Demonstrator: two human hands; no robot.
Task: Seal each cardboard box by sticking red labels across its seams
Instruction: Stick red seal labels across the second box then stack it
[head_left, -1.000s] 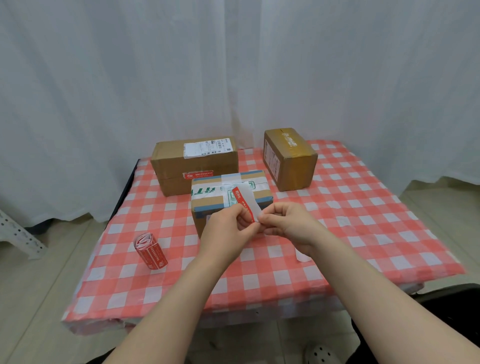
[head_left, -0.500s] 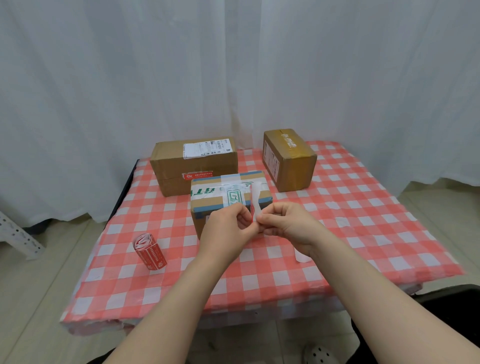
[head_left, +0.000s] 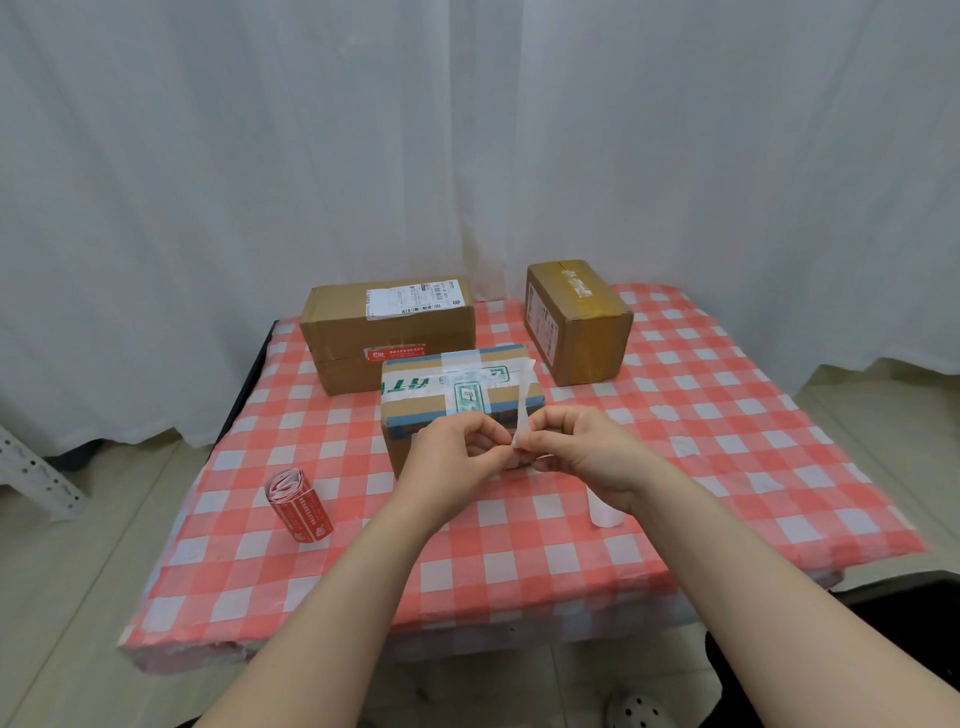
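Red-and-white checked tablecloth (head_left: 727, 467) over the table, white curtain (head_left: 467, 130) hanging behind it, three cardboard boxes on top.

Front box (head_left: 400, 447) sits closest, about the middle of the table, with clear tape and green print across its top. Both hands are right in front of it, just above the cloth. Left hand (head_left: 457, 452) and right hand (head_left: 576, 452) meet fingertip to fingertip, each pinching the bottom end of a label strip (head_left: 524, 400) between thumb and forefinger, other fingers curled in. The strip stands nearly upright from the pinch, its top end reaching up over the front box's top. It's turned almost edge-on and looks white from here, so honestly I can't tell which side is sticky or whether the backing is partly off. It isn't stuck to any box.

Big box (head_left: 353, 322) is behind and to the left, white shipping slip on top, and one red label (head_left: 396, 353) already sits across the seam on its front face. Small box (head_left: 592, 348) is back right, apart from the other two, with brown tape over its top.

Roll of labels (head_left: 298, 506) lies on its side on the cloth off to the left, well apart from the boxes. A white scrap of backing paper (head_left: 605, 514) lies on the cloth just under the right wrist. At the bottom edge, a white shoe (head_left: 634, 712) with holes is on the floor.
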